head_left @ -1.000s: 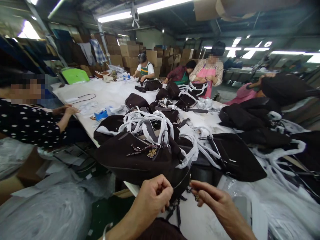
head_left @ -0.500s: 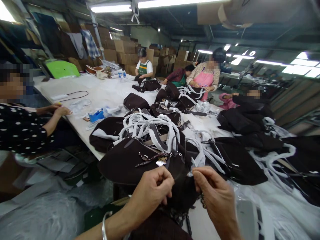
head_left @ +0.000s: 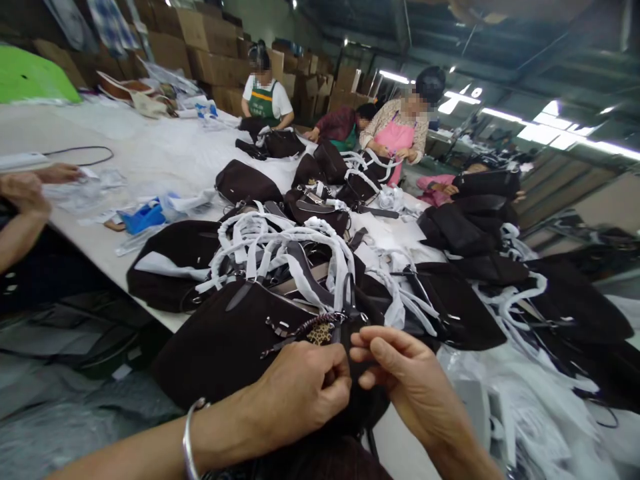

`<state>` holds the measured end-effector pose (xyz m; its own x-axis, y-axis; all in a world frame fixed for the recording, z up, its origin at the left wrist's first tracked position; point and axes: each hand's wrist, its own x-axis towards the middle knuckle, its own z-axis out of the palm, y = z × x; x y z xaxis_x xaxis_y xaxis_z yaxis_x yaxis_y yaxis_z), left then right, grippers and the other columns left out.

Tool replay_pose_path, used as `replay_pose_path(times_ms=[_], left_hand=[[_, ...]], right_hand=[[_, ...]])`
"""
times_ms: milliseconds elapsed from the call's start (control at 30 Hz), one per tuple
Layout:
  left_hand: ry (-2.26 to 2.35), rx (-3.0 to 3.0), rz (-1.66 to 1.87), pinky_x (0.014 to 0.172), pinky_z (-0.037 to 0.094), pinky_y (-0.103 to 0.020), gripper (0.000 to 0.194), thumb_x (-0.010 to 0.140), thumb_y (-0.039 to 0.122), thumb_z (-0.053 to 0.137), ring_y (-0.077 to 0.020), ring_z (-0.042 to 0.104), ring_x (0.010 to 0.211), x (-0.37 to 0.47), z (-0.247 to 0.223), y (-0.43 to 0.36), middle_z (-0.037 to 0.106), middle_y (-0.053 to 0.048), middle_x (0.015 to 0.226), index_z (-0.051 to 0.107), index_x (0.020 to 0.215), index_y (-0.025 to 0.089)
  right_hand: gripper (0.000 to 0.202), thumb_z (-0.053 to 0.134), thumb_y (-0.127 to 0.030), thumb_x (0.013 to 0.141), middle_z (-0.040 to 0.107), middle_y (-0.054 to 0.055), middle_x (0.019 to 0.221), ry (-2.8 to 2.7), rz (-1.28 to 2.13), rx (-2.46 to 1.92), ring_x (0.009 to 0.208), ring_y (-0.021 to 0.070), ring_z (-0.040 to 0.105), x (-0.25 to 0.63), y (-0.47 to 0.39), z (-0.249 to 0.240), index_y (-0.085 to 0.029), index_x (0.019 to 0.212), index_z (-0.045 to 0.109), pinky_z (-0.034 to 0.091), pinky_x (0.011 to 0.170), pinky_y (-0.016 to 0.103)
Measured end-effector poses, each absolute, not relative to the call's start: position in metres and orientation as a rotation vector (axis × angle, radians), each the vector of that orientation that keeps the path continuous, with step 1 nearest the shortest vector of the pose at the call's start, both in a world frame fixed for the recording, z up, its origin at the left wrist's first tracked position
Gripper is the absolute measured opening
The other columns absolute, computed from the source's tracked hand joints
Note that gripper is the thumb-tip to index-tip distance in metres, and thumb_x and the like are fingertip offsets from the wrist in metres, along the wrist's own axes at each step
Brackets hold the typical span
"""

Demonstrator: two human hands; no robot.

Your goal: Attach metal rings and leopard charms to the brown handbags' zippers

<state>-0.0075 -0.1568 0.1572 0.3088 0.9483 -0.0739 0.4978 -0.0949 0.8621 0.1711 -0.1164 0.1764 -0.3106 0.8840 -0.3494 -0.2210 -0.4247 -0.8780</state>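
In front of me a dark brown handbag lies at the table edge, its handles wrapped in white paper. A braided cord with a leopard-print charm hangs from its strap ring. My left hand, a silver bangle at the wrist, is closed in front of the bag just below the charm. What its fingers hold, if anything, is hidden. Close by on the right is my right hand, its fingers loosely curved and apart, with nothing visible between them.
More dark bags with wrapped handles cover the table ahead and to the right. Clear plastic is heaped at the lower right. Another person's hands are at the left edge. Several co-workers work across the table.
My view has shifted, and the bag sits lower and larger in it. My right hand has moved closer to my left, and its fingers have loosened from a pinch near something whitish. The charm now shows its leopard-print face.
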Motion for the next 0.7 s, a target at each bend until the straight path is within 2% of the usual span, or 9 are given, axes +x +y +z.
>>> replay_pose_path(times_ms=[67,167,267,367,533,633,700], left_hand=[[1.253,1.645,0.622,0.051,0.033,-0.021,0.012,0.081,0.021,0.050,-0.0105,0.052,0.054,-0.011,0.161,-0.150,0.062,0.001,0.064,0.059,0.072,0.019],[1.170,1.452,0.529,0.047,0.036,-0.019,0.014,0.080,0.023,0.049,-0.0103,0.054,0.051,-0.017,0.161,-0.138,0.060,0.002,0.060,0.058,0.071,0.018],[1.058,1.281,0.471,0.043,0.038,-0.018,0.013,0.080,0.028,0.050,-0.0095,0.052,0.045,-0.021,0.154,-0.127,0.058,0.003,0.057,0.055,0.072,0.018],[0.947,1.201,0.448,0.042,0.038,-0.017,0.010,0.078,0.026,0.052,-0.0081,0.050,0.043,-0.021,0.147,-0.120,0.058,0.004,0.057,0.056,0.074,0.018],[0.810,1.180,0.372,0.047,0.043,-0.018,0.008,0.077,0.022,0.053,-0.0077,0.050,0.046,-0.022,0.153,-0.113,0.056,0.004,0.059,0.059,0.076,0.017],[0.826,1.335,0.411,0.056,0.046,-0.020,0.012,0.083,0.026,0.056,-0.0104,0.056,0.058,-0.029,0.151,-0.105,0.059,0.003,0.067,0.063,0.080,0.017],[1.038,1.541,0.567,0.068,0.047,-0.023,0.012,0.085,0.026,0.056,-0.0136,0.060,0.073,-0.036,0.139,-0.098,0.063,0.001,0.079,0.065,0.086,0.018]], right_hand=[[0.023,0.084,-0.032,0.071,0.077,0.010,0.091,-0.887,1.865,-1.086,0.079,0.0219,0.074,0.168,-0.111,0.179,-0.019,0.089,0.078,0.064,0.067,0.029],[0.026,0.081,-0.031,0.074,0.075,0.010,0.108,-0.852,1.816,-1.027,0.099,0.0252,0.072,0.164,-0.103,0.178,-0.022,0.098,0.077,0.059,0.090,0.039],[0.025,0.082,-0.031,0.073,0.073,0.009,0.115,-0.920,1.720,-1.010,0.107,0.0262,0.069,0.163,-0.095,0.170,-0.024,0.096,0.078,0.055,0.098,0.043],[0.020,0.082,-0.034,0.073,0.074,0.006,0.108,-1.063,1.549,-1.060,0.094,0.0227,0.071,0.165,-0.088,0.160,-0.025,0.090,0.079,0.057,0.092,0.041],[0.012,0.080,-0.032,0.077,0.072,0.004,0.096,-1.479,1.250,-1.180,0.081,0.0163,0.068,0.169,-0.082,0.151,-0.023,0.084,0.078,0.056,0.076,0.027],[0.017,0.076,-0.037,0.080,0.070,0.001,0.079,-1.538,1.234,-1.293,0.069,0.0139,0.065,0.169,-0.082,0.149,-0.020,0.081,0.074,0.052,0.064,0.023],[0.020,0.074,-0.039,0.081,0.069,0.000,0.073,-1.568,1.225,-1.357,0.067,0.0137,0.063,0.170,-0.083,0.145,-0.019,0.081,0.072,0.050,0.062,0.023]])
